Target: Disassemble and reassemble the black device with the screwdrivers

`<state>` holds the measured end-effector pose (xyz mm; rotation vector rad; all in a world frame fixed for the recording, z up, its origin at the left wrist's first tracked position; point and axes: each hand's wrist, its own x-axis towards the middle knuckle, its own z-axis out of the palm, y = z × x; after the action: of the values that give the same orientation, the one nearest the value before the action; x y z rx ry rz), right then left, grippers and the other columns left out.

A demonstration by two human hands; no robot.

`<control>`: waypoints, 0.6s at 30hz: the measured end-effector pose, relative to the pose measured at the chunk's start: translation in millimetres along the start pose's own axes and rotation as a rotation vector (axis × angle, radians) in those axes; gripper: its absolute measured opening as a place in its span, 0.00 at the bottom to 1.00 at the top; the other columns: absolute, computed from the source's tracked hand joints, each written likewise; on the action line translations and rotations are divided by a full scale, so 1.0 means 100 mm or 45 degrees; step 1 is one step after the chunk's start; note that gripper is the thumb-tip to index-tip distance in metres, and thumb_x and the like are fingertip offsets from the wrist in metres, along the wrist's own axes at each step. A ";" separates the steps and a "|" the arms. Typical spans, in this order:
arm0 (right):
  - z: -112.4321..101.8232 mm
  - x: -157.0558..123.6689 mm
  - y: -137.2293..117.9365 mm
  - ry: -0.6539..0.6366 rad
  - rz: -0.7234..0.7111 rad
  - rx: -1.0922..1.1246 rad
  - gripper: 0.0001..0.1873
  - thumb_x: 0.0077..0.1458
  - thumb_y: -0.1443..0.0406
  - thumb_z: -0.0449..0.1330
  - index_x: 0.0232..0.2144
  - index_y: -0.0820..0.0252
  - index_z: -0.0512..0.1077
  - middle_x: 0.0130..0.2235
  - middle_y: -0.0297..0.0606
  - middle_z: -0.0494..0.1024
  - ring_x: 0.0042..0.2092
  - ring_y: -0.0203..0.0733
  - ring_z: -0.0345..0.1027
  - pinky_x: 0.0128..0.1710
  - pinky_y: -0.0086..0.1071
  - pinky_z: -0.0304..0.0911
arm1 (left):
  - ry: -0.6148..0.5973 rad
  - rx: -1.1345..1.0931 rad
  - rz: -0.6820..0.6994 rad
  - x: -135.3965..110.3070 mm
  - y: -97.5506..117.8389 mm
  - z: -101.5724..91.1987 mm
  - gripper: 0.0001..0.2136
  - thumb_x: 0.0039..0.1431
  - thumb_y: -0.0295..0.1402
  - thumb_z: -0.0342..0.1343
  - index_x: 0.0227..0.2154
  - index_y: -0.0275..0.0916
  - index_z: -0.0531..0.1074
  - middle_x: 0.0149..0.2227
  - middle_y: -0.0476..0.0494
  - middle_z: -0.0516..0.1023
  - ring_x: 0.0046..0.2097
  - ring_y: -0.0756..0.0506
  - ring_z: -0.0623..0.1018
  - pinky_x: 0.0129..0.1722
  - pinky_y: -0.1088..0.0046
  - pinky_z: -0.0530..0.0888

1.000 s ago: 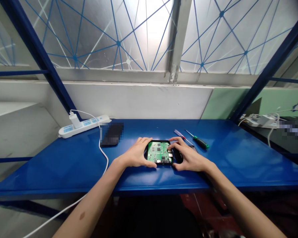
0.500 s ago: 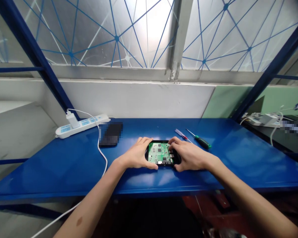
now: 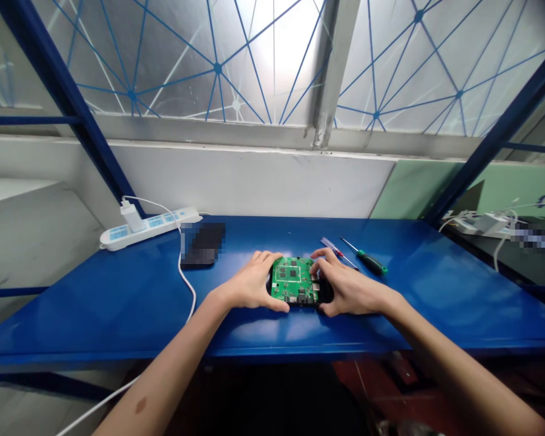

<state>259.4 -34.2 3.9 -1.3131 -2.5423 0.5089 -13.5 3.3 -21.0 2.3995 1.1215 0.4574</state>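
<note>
A green circuit board (image 3: 292, 275) with dark chips and metal ports along its near edge sits in or over a shallow black plastic case (image 3: 327, 290), whose right end shows beside it. My left hand (image 3: 254, 281) is closed round the left side of the case, thumb at the near edge and fingers at the far side. My right hand (image 3: 345, 283) has its fingertips on the board's right edge, while its thumb rests by the near right corner of the case. Part of the case lies hidden under the board and hands.
Beyond my right hand lie a screwdriver with a clear handle (image 3: 329, 244) and a green-and-black-handled screwdriver (image 3: 373, 264). A dark flat device (image 3: 204, 245), partly blurred, lies left. A white power strip (image 3: 163, 224) with a plugged-in charger and white cable (image 3: 187, 281) crosses the blue table (image 3: 118, 303).
The board's right side has risen within the case, so more of its green surface shows. My right fingers have lifted a little with it; my left hand stays in place.
</note>
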 end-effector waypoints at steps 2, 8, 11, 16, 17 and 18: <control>-0.02 -0.02 -0.01 0.009 0.009 0.047 0.29 0.42 0.62 0.69 0.47 0.57 0.62 0.63 0.50 0.58 0.45 0.48 0.72 0.44 0.46 0.74 | 0.020 -0.050 0.001 -0.01 0.01 0.00 0.52 0.35 0.54 0.73 0.63 0.44 0.58 0.59 0.35 0.65 0.62 0.27 0.64 0.61 0.44 0.65; -0.12 0.00 0.10 0.024 -0.144 0.188 0.28 0.51 0.63 0.66 0.54 0.52 0.66 0.69 0.43 0.58 0.68 0.55 0.58 0.65 0.52 0.59 | 0.067 -0.121 -0.043 -0.03 0.00 0.01 0.53 0.34 0.51 0.75 0.62 0.45 0.53 0.57 0.35 0.63 0.61 0.26 0.64 0.60 0.40 0.64; -0.12 0.07 0.20 0.073 -0.200 0.210 0.27 0.51 0.66 0.65 0.54 0.50 0.68 0.68 0.40 0.62 0.68 0.53 0.57 0.68 0.55 0.54 | 0.053 -0.144 -0.037 -0.03 0.00 0.01 0.53 0.34 0.51 0.75 0.62 0.46 0.52 0.58 0.35 0.63 0.61 0.26 0.64 0.60 0.39 0.64; -0.10 0.14 0.24 0.105 -0.236 0.200 0.29 0.52 0.64 0.66 0.56 0.50 0.67 0.66 0.41 0.65 0.66 0.51 0.62 0.66 0.52 0.60 | 0.055 -0.161 -0.041 -0.04 0.02 0.01 0.53 0.35 0.50 0.75 0.63 0.45 0.52 0.58 0.35 0.64 0.62 0.26 0.64 0.60 0.40 0.64; -0.09 0.15 0.23 0.122 -0.236 0.170 0.31 0.52 0.64 0.66 0.57 0.50 0.66 0.65 0.41 0.68 0.65 0.50 0.64 0.66 0.52 0.61 | 0.054 -0.159 -0.044 -0.03 0.02 0.01 0.53 0.35 0.49 0.75 0.63 0.44 0.52 0.58 0.34 0.64 0.62 0.26 0.64 0.61 0.40 0.63; -0.08 0.16 0.22 0.147 -0.233 0.125 0.32 0.51 0.64 0.67 0.58 0.51 0.65 0.63 0.41 0.71 0.64 0.50 0.65 0.66 0.52 0.61 | 0.054 -0.158 -0.048 -0.03 0.03 0.01 0.53 0.35 0.49 0.75 0.63 0.44 0.52 0.58 0.34 0.64 0.62 0.26 0.64 0.61 0.40 0.63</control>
<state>269.8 -8.0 3.4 -1.0334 -2.4766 0.4982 -13.4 -0.8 -20.6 2.2677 1.1207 0.5515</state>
